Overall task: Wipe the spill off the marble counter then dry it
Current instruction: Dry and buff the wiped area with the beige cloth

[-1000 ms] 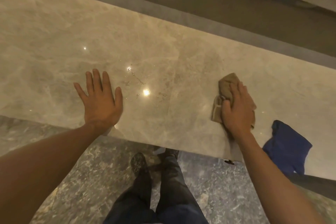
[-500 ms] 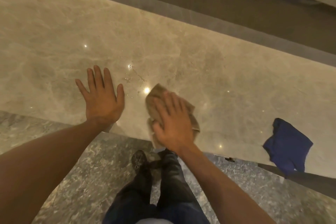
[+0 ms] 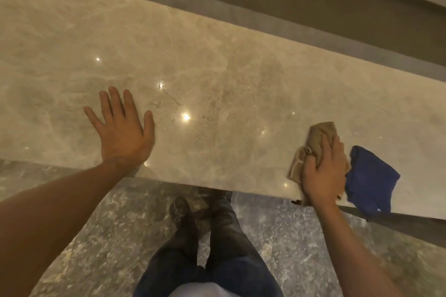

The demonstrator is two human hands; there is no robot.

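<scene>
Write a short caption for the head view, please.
Right hand presses tan cloth on marble counter; left hand lies flat.

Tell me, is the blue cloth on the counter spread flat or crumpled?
Crumpled. The blue cloth lies bunched with folds at the marble counter's front edge, beside the right hand.

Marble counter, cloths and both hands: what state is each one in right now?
Marble counter: glossy, small droplets and a thin streak left near its middle.
Droplets: unwiped, between the two hands.
Tan cloth: crumpled, pressed on the counter near the front edge.
Blue cloth: bunched, lying unused, overhanging the front edge.
Left hand: open, flat on the counter, empty.
Right hand: closed over the tan cloth.
</scene>
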